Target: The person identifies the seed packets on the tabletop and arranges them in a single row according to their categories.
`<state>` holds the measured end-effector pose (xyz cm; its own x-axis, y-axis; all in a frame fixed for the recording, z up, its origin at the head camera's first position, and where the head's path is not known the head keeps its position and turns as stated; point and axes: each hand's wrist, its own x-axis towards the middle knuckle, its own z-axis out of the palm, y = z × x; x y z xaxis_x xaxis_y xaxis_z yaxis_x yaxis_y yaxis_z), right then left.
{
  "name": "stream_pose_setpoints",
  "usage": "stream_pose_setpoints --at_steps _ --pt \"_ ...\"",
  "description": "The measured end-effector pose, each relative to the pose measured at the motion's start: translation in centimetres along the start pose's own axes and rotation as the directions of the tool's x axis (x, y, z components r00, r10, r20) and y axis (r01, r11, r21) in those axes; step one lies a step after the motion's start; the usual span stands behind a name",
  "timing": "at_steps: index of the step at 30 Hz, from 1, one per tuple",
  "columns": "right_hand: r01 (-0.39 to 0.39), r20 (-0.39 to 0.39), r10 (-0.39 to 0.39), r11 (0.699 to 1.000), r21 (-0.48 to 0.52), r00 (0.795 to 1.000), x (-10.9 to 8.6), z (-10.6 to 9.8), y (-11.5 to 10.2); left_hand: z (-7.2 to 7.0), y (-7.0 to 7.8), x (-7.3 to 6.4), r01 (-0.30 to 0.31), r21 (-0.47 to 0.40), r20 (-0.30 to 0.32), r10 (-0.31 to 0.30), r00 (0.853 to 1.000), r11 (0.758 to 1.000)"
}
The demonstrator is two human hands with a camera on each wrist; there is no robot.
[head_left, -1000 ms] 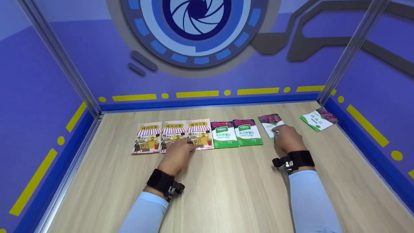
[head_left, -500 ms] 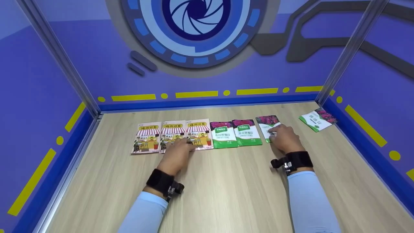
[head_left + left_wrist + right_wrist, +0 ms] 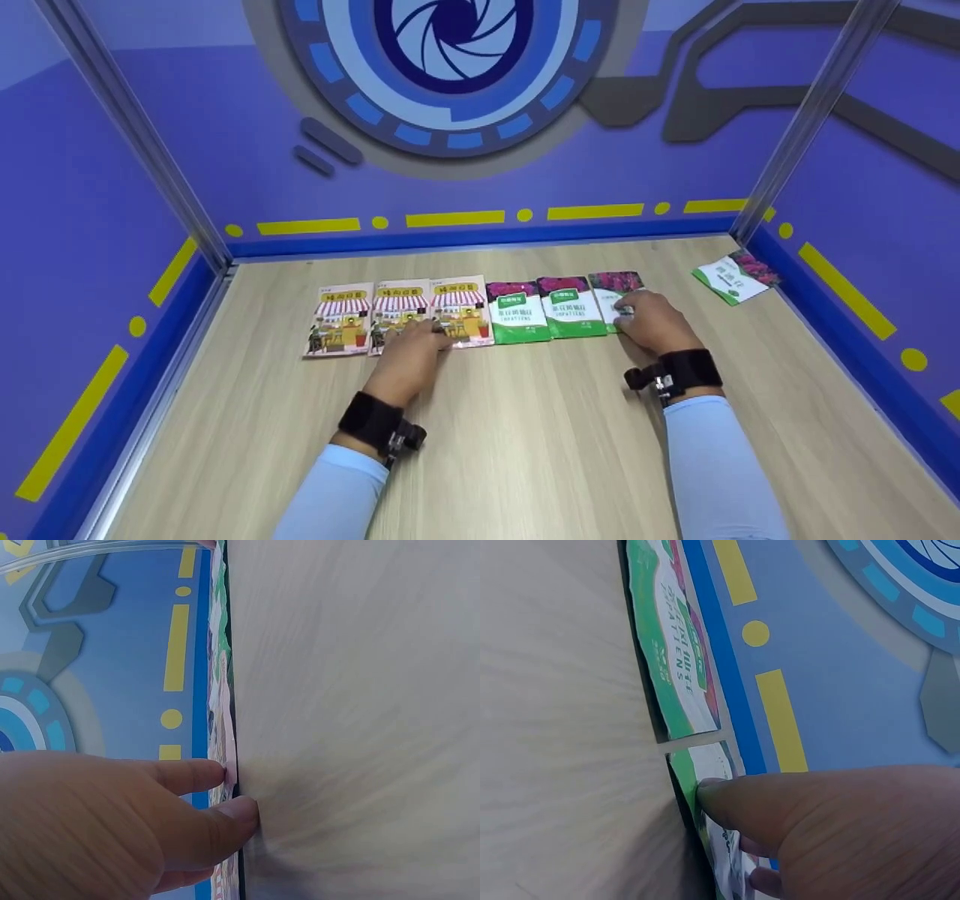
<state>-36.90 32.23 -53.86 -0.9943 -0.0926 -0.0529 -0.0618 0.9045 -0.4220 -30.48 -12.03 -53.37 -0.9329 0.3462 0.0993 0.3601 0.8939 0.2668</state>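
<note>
Three pink seed packets with a striped-awning picture stand in a row: the left one (image 3: 337,319), the middle one (image 3: 394,300) and the right one (image 3: 461,315). My left hand (image 3: 407,361) rests its fingertips on the lower part of the middle and right ones. Beside them lie two green-and-white impatiens seed packets (image 3: 519,319) (image 3: 572,311). Another green-and-white seed packet (image 3: 611,285) lies to their right, pinched by my right hand (image 3: 660,324). In the right wrist view the thumb (image 3: 742,799) lies on that packet, a narrow gap from its neighbour; the other fingers are partly hidden.
One more green-and-white packet (image 3: 736,277) lies askew near the right back corner. The wooden tabletop (image 3: 540,450) is bounded by a purple back wall (image 3: 225,150) and side walls with metal corner posts.
My right hand has moved left with the seed packet, bringing it up close beside the impatiens packets and turning it a little straighter. My left hand has stayed in place.
</note>
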Motion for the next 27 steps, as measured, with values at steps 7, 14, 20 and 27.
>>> stream_pose_setpoints --at_steps 7,14,20,27 --pt "0.011 -0.006 -0.011 1.0 -0.007 1.0 -0.07 0.14 -0.12 0.02 0.03 -0.01 -0.004 0.001 -0.003 0.004 1.0 1.0" --pt "0.023 -0.019 -0.023 1.0 -0.018 1.0 0.06 0.22 -0.36 0.03 0.0 -0.01 -0.013 0.011 -0.009 0.013 1.0 1.0" --pt "0.019 -0.023 -0.02 0.999 -0.029 1.0 -0.04 0.23 -0.46 0.11 -0.06 0.09 -0.018 0.013 -0.005 0.018 1.0 1.0" --pt "0.009 -0.028 -0.01 1.0 -0.026 1.0 -0.32 -0.29 -0.3 0.17 -0.09 0.05 -0.005 0.008 -0.004 0.005 1.0 1.0"
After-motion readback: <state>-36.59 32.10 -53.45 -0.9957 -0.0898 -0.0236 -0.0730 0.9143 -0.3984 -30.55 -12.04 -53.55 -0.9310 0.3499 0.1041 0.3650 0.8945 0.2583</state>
